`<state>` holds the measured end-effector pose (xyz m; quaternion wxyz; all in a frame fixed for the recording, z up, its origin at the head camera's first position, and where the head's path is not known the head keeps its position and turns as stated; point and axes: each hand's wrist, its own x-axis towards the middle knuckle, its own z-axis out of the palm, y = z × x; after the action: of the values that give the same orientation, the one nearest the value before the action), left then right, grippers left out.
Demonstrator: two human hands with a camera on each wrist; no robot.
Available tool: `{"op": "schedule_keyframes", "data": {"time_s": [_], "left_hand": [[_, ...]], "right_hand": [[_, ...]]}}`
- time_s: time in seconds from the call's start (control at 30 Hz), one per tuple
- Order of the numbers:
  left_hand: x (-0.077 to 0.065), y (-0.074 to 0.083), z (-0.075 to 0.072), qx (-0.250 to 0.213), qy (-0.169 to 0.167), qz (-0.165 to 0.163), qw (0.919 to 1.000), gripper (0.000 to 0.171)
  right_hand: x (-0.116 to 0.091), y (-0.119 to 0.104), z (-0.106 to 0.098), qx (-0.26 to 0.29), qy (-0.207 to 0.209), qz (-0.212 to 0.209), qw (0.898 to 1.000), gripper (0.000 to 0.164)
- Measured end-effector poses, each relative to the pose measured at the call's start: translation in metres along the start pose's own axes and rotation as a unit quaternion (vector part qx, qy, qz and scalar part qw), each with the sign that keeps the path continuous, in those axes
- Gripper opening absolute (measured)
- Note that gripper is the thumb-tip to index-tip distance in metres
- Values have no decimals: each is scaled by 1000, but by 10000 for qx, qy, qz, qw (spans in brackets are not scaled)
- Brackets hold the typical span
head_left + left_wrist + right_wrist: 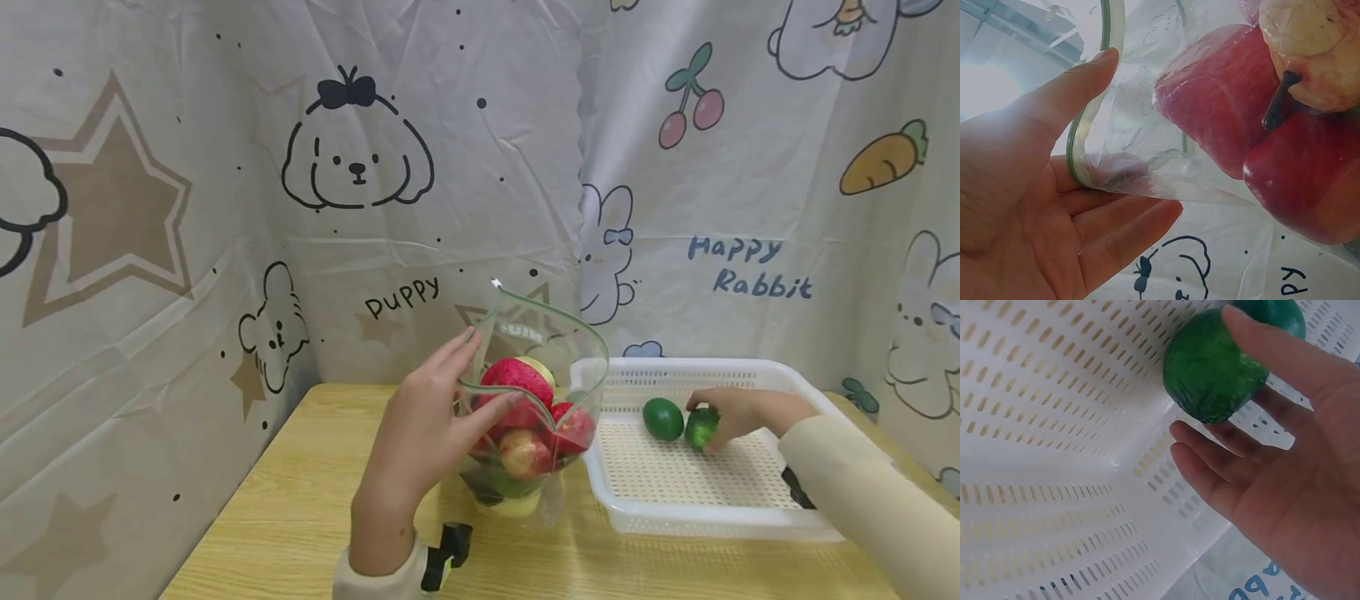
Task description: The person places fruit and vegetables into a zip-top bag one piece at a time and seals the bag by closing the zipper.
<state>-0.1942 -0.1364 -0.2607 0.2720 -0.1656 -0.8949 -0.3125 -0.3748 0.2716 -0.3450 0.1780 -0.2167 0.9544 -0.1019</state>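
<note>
My left hand [426, 429] holds the side of a clear zip bag [581, 379] with a green-edged mouth, thumb and fingers on either side of its rim. The bag stands open, filled with red apples [517, 379], a yellow-red fruit [525, 452] and darker green pieces lower down. In the left wrist view, red fruit [1222, 94] shows through the plastic. My right hand [742, 412] reaches into the white basket [720, 523] and grips a bright green, wrinkled fruit [1210, 369] between thumb and fingers. A smooth dark green fruit [663, 419] lies just left of it.
The basket stands on a wooden table [285, 517], right of the bag. Behind the table hangs a patterned cloth [480, 167] with cartoon drawings, close to the basket's far rim. A black wrist mount [450, 550] sits on my left wrist.
</note>
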Motion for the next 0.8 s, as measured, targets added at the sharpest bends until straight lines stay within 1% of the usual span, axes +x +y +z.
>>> {"op": "schedule_keyframes", "data": {"time_s": [0.13, 0.27, 0.37, 0.5, 0.63, 0.8], "left_hand": [[0, 0, 0, 10, -11, 35, 10000, 70], [0, 0, 0, 18, -14, 64, 10000, 70], [0, 0, 0, 15, -31, 55, 10000, 70], [0, 1, 0, 19, -59, 19, 10000, 71], [0, 1, 0, 10, -85, 7, 10000, 71], [0, 0, 0, 24, -60, 80, 9999, 71]], "right_hand": [[1, -1, 5, -209, 148, -72, 9996, 64], [1, -2, 4, -85, 191, -130, 9997, 65], [-2, -5, -2, -11, 217, -155, 9996, 66], [-7, -11, -17, -160, 357, -347, 9986, 66], [-12, -24, -31, -319, 766, -623, 9946, 73], [-24, -46, -44, -439, 1503, -953, 9831, 83]]}}
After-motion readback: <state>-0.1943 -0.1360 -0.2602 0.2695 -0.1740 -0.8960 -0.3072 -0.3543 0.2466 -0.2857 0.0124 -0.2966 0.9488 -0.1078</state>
